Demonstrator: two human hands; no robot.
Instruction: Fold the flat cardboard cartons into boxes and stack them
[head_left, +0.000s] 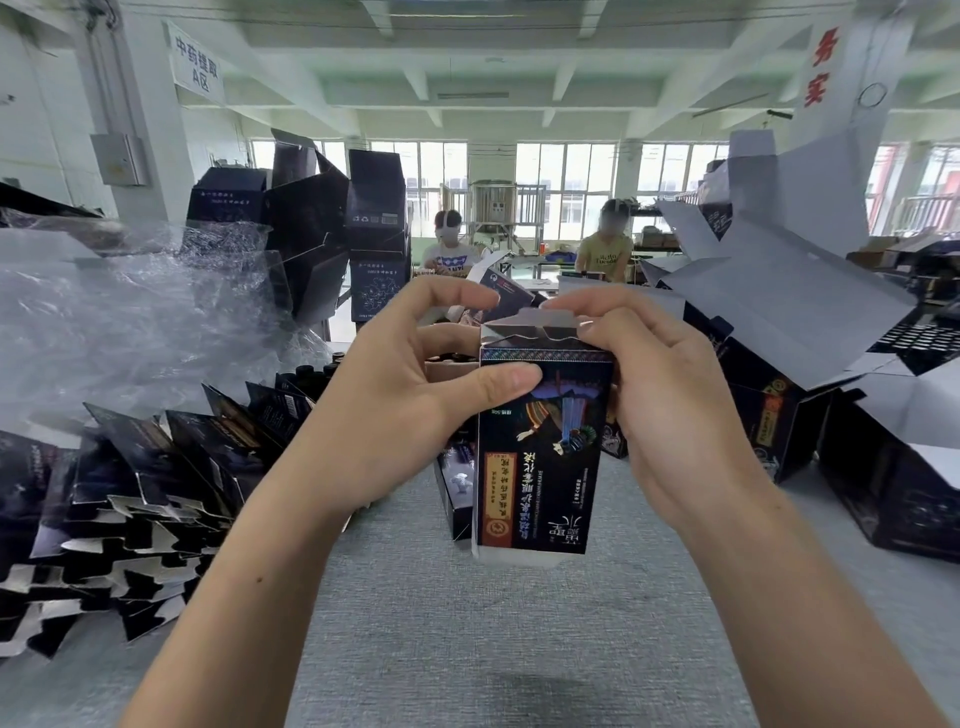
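Above the grey table (519, 649), both hands hold an upright dark printed carton (540, 457).

Our two bare arms stretch from the bottom corners toward the middle, and our hands meet there. Our left hand (410, 400) is at the left side of the carton (540, 467). Its thumb lies flat on the carton's front, near the top. Its other fingers curl over the top edge. Our right hand (670, 395) is at the right side. Its thumb presses on the top flap (540, 321), and its fingers bend over just above. Both wrists tip a little inward. Together our hands hold the carton upright.
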